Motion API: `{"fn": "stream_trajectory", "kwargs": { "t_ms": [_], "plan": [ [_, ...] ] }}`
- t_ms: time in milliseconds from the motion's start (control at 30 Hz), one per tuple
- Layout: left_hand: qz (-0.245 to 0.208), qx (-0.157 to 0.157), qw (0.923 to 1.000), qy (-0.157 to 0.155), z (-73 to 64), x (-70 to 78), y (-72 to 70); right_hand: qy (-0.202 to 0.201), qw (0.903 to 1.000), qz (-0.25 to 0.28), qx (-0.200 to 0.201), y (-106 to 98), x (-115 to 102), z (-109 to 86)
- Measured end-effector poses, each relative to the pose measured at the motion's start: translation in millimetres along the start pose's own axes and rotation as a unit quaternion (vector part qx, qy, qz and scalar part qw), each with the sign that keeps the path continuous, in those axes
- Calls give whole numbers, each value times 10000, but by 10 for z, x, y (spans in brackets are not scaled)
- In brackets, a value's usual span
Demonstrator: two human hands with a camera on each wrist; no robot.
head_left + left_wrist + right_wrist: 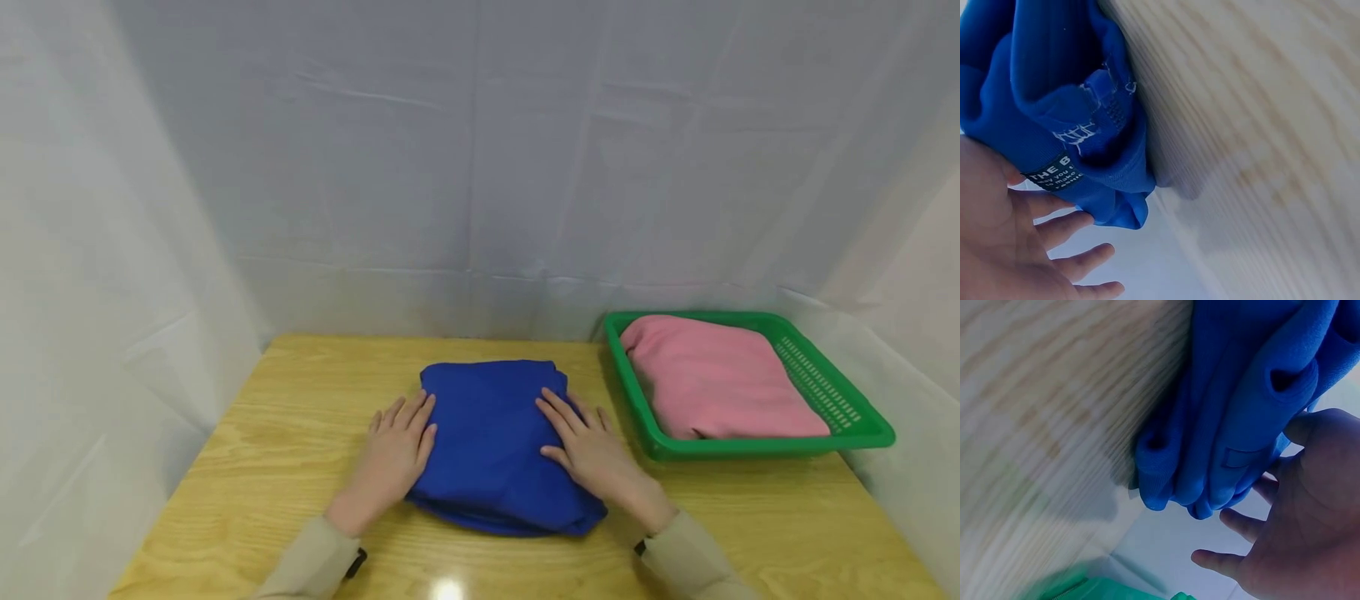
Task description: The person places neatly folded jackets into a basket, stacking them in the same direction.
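Observation:
A blue garment [487, 442], folded into a thick squarish bundle, lies on the wooden table. My left hand [393, 458] rests along its left edge, fingers spread and nearly straight. On the opposite side my right hand [592, 450] touches the top near the right edge, its fingers also extended. In the left wrist view the garment's layered side [1079, 125] shows loose white stitching and a dark label [1057, 172] with white lettering. Rolled folds [1241, 412] of the same cloth face the right wrist view, beside the spread fingers.
To the right, a green plastic basket [750, 447] with slotted sides holds a folded pink cloth [720, 379]. Wood-grained tabletop [300, 417] surrounds the bundle. White sheeting [420, 167] hangs behind the table and at both sides.

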State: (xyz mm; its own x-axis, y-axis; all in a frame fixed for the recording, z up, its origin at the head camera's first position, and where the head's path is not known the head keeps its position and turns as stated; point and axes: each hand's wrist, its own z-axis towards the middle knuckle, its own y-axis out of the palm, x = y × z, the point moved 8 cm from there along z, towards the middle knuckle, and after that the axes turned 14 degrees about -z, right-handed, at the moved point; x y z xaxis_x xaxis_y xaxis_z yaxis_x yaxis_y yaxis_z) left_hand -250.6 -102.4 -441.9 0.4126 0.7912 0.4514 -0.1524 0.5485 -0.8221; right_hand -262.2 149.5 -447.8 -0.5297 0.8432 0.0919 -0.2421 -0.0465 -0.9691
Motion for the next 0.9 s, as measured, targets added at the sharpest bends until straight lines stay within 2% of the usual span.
{"fn": "stream_trajectory", "kwargs": {
  "t_ms": [233, 567, 667, 767, 900],
  "plan": [
    [-21, 25, 10000, 26, 22, 82, 74, 65, 9999, -120, 31, -9, 85, -69],
    [-354, 77, 9993, 19, 38, 176, 100, 71, 9999, -66, 129, -20, 156, -137],
    [-497, 25, 9987, -75, 40, 143, 96, 105, 9996, 210, 150, -11, 157, -136],
    [-685, 0, 9976, -121, 59, 105, 79, 149, 9970, 735, 174, 6, 152, -134],
    [-1134, -81, 9932, -255, 97, 54, 75, 488, 9868, 1543, 83, 41, 194, -157]
  ]
}}
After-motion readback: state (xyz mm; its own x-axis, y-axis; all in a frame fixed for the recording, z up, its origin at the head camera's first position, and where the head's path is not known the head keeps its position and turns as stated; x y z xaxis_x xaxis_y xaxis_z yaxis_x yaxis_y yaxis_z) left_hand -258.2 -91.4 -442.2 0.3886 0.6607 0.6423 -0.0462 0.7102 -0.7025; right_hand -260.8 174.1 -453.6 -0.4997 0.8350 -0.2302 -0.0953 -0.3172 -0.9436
